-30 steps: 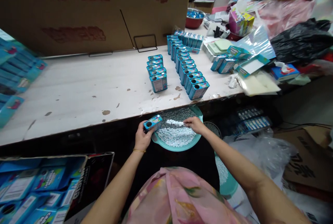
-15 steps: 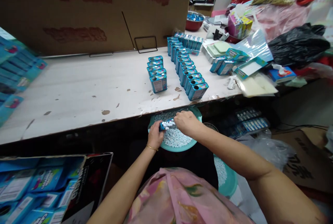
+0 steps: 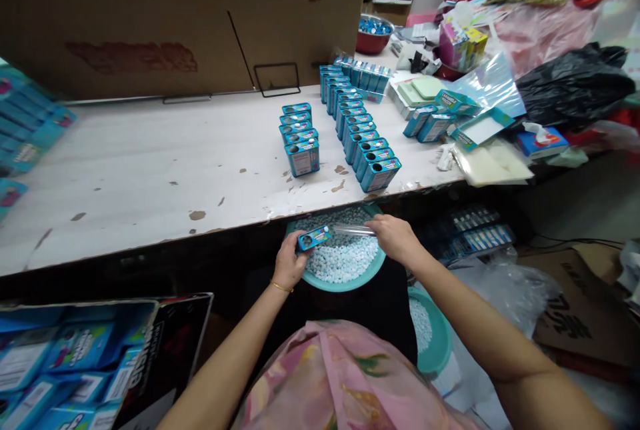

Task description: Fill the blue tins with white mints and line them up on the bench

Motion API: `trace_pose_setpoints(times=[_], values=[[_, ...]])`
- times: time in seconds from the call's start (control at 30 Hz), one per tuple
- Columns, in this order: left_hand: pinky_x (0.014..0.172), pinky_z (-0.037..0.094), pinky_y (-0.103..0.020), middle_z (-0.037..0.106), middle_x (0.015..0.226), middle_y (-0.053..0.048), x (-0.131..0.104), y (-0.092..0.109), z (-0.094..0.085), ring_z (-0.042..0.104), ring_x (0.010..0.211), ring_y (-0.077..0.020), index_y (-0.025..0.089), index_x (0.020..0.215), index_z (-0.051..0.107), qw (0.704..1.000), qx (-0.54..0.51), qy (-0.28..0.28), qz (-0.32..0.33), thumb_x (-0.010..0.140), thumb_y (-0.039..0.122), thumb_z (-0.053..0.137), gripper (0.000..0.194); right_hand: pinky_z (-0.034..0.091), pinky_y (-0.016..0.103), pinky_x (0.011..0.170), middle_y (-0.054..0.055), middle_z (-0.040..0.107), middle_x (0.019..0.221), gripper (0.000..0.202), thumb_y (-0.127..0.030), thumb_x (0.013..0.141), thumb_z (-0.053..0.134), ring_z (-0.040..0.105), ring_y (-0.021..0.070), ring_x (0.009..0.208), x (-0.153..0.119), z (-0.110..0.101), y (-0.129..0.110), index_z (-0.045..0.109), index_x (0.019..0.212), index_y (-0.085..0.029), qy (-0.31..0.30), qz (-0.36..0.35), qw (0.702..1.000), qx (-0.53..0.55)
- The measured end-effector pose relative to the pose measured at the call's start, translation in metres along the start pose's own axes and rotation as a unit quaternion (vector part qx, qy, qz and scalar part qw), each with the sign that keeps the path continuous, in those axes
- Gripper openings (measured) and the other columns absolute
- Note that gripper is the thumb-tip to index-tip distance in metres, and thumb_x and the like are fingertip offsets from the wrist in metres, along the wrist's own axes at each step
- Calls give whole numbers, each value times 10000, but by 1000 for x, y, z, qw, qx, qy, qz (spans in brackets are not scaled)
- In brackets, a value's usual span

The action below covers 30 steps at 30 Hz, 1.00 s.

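Observation:
My left hand [image 3: 291,261] is closed around a small blue tin [image 3: 314,238], its top with a dark round hole facing up. My right hand [image 3: 395,237] grips the end of a clear scoop [image 3: 353,230], whose other end lies close to the tin. Both are over a teal basin [image 3: 345,287] of small white pellets. On the white table [image 3: 150,170] a short row of blue tins [image 3: 304,158] stands left of a longer row [image 3: 380,175], several with dark holes in their tops.
A large cardboard box [image 3: 175,23] stands at the back. An open box of blue packs [image 3: 65,350] is at lower left. Bags, flat trays and a black plastic bag [image 3: 570,87] crowd the right. A second teal basin [image 3: 440,343] sits low on the right.
My right hand has drawn back to the right, and the clear scoop now shows. The white pellets heaped on the tin are gone, and its top is visible. My left hand has shifted slightly left.

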State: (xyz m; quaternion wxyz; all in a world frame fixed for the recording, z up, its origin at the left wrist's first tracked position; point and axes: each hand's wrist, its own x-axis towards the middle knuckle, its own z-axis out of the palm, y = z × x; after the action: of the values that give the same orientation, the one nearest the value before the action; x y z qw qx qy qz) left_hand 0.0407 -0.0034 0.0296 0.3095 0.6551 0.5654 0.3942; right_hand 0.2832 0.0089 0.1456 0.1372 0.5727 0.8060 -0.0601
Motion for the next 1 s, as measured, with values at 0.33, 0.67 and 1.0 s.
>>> trace_pose_setpoints(times=[0.33, 0.67, 1.0], values=[[763, 450, -298, 562, 868, -19, -10, -18, -12, 550, 792, -144, 176, 969, 475, 992, -88, 26, -82, 659, 338, 591, 368, 396, 241, 779, 67, 633, 1007, 329, -115, 777, 408, 544, 169, 978, 59, 123, -46, 633, 990, -224, -74, 85, 973, 203], [775, 451, -312, 562, 899, -29, -4, -14, -27, 552, 814, -153, 176, 991, 473, 992, -61, 79, -82, 661, 341, 587, 386, 444, 206, 686, 27, 671, 890, 299, -117, 726, 485, 596, 117, 763, 51, 108, -6, 648, 973, -163, -29, 44, 915, 401], [862, 404, -351, 565, 1000, -65, -1, 8, 6, 521, 952, -203, 178, 1021, 500, 999, 43, 10, 2, 681, 202, 510, 341, 401, 239, 745, 46, 646, 929, 299, -136, 763, 427, 565, 160, 902, 26, -26, -28, 653, 931, -236, -36, -65, 990, 122]])
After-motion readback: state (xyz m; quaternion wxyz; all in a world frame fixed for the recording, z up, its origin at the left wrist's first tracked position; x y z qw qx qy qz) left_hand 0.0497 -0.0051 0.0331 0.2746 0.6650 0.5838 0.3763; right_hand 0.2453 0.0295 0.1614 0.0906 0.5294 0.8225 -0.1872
